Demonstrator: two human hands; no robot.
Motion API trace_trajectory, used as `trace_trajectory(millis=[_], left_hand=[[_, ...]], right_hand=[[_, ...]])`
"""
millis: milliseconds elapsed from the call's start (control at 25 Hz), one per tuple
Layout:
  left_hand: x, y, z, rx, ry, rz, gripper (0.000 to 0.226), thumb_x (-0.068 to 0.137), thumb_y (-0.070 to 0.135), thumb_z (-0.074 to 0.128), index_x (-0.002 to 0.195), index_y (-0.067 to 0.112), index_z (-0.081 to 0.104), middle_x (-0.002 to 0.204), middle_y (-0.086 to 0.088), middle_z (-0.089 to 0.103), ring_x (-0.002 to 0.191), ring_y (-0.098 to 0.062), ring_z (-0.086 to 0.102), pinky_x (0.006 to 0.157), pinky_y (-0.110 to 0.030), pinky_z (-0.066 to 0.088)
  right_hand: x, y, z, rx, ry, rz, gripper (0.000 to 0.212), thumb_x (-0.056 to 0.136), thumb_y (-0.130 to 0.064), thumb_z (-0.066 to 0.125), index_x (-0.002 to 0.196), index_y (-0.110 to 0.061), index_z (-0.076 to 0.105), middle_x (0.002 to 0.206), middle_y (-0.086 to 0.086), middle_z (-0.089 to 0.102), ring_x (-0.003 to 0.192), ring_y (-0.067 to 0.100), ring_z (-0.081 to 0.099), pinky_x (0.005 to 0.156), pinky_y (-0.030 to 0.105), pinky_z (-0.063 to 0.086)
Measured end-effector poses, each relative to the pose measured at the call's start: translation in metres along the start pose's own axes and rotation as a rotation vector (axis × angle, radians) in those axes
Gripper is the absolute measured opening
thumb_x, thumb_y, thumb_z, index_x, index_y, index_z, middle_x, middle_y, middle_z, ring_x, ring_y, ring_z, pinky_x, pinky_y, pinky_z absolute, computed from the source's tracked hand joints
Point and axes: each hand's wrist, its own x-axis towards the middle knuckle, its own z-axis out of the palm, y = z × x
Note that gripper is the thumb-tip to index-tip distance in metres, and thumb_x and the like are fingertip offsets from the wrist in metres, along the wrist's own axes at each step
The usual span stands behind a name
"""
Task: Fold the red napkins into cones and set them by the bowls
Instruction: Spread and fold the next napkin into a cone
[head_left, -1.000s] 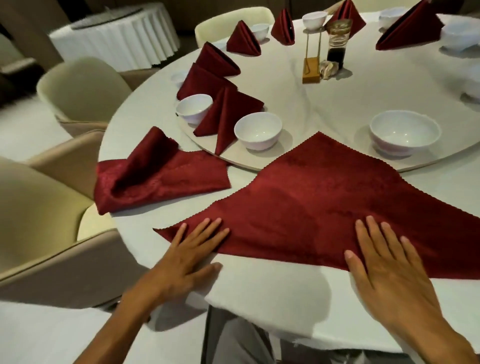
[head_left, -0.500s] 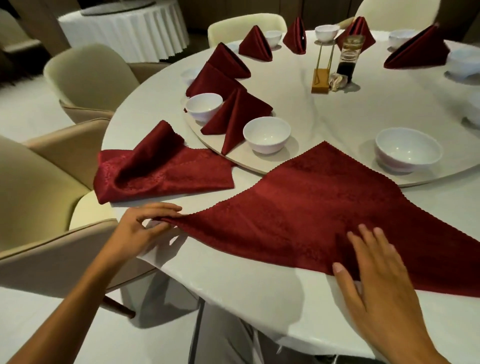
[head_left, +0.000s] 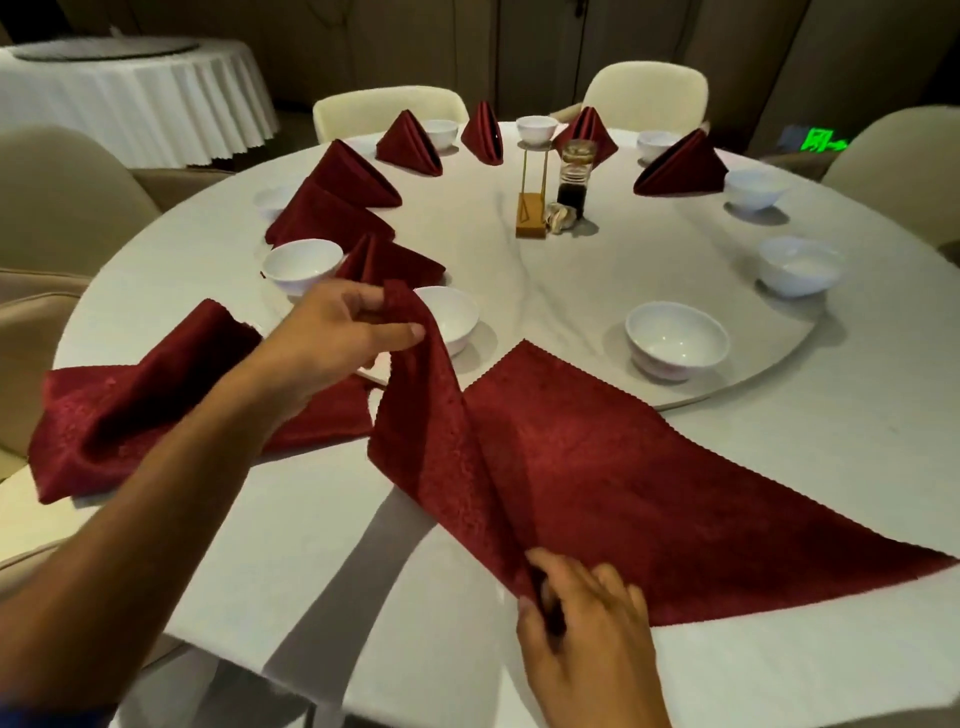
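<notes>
A red napkin (head_left: 649, 483), folded into a triangle, lies on the white table near me. My left hand (head_left: 332, 338) pinches its left corner and holds it up over the cloth, toward the middle. My right hand (head_left: 587, 618) pinches the napkin's near edge at the fold. A white bowl (head_left: 675, 338) stands just beyond the napkin's top point, another bowl (head_left: 452, 317) behind the lifted corner. Several folded red cones (head_left: 389, 265) stand by bowls round the turntable.
A loose pile of red napkins (head_left: 145, 400) lies at the table's left edge. A wooden stand (head_left: 532, 218) and a dark bottle (head_left: 573, 176) occupy the turntable (head_left: 779, 364) centre. Cream chairs (head_left: 62, 192) ring the table; another white-clothed table (head_left: 130, 98) stands far left.
My left hand gripped the napkin's left corner and lifted it up and rightward over the cloth. My right hand went from lying flat on the near edge to pinching it.
</notes>
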Motion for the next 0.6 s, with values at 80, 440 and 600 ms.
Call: trace_trajectory(millis=[80,440,600], left_hand=[[0.030,0.003,0.030,0.142,-0.046,-0.007,0.004,0.084,0.007,0.074,0.085,0.011,0.075,0.064,-0.001,0.065,0.042,-0.003,0.049,0.042,-0.015,0.041],[0.086,-0.027,0.121,0.680,0.004,0.164,0.039,0.085,0.017,0.069,0.122,0.015,0.059,0.095,-0.005,0.071,0.093,-0.029,0.066,0.074,-0.032,0.043],[0.036,-0.030,0.128,0.611,0.106,0.298,0.061,0.091,0.034,0.063,0.146,0.024,0.038,0.127,0.000,0.064,0.108,-0.024,0.063,0.089,-0.037,0.046]], right_hand=[[-0.001,0.005,-0.007,0.150,0.049,0.109,0.041,0.062,-0.028,0.069,0.101,-0.037,0.060,0.065,-0.022,0.055,0.066,0.003,0.046,0.067,0.022,0.035],[0.020,0.035,-0.001,-0.117,0.074,0.087,0.022,0.081,-0.035,0.047,0.077,-0.030,0.068,0.068,-0.016,0.063,0.061,0.016,0.057,0.066,0.032,0.030],[0.021,0.042,0.003,-0.161,0.032,0.093,0.024,0.081,-0.034,0.045,0.074,-0.030,0.067,0.070,-0.014,0.063,0.060,0.017,0.057,0.065,0.032,0.027]])
